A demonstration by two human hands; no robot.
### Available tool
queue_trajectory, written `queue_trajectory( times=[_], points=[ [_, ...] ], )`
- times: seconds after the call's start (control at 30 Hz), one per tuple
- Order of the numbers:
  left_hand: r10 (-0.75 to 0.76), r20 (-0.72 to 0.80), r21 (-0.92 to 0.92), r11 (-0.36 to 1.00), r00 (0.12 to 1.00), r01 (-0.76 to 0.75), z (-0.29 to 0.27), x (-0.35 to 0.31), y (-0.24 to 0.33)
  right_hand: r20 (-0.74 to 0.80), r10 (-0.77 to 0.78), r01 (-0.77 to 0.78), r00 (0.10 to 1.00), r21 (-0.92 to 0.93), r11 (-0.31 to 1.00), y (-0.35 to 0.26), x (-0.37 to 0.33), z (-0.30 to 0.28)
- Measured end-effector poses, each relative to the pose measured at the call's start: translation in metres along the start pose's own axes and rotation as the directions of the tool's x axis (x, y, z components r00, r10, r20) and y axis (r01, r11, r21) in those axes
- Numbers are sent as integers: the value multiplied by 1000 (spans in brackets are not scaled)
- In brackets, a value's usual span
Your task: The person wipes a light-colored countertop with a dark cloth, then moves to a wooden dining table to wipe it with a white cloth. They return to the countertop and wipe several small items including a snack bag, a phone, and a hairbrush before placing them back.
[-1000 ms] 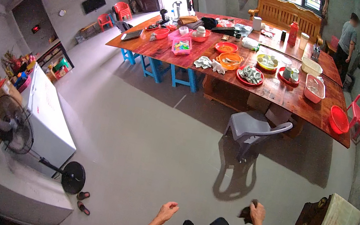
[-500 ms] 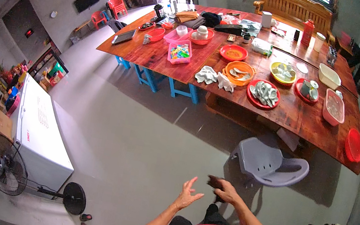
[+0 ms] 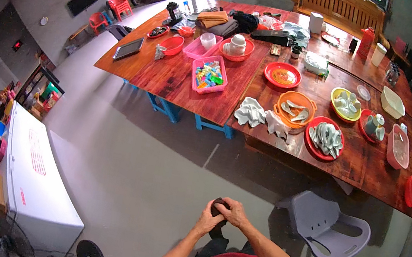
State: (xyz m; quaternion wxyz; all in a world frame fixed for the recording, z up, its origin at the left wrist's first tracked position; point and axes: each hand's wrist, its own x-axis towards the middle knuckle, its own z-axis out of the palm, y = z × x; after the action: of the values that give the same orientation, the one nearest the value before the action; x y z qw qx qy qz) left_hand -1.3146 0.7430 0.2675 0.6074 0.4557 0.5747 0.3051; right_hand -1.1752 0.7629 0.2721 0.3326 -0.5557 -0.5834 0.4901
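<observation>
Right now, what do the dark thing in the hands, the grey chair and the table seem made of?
Dark thing: perhaps matte cloth; no shine shows, but it is largely covered. Grey chair: probably moulded plastic, smooth; its slotted shell looks one-piece. Table: likely varnished wood, glossy; streaky red-brown boards show reflections.

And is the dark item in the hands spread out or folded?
Not spread out: the dark item shows as a compact lump between left hand and right hand; whether folded, cannot tell.
</observation>
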Motion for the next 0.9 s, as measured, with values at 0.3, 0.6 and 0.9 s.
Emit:
queue_trajectory(
  times=[0.3,0.6,0.9],
  points=[
    [1,240,8,1000,971,-3,-7,181,31,-175,219,-138,960,387,912,19,156,-49],
    [-158,-31,112,981,987,160,-14,320,86,-147,341,-207,928,556,805,55,291,-77],
    [-37,157,97,995,987,22,-27,421,118,-212,519,-178,828,778,602,67,345,-100]
  ],
)
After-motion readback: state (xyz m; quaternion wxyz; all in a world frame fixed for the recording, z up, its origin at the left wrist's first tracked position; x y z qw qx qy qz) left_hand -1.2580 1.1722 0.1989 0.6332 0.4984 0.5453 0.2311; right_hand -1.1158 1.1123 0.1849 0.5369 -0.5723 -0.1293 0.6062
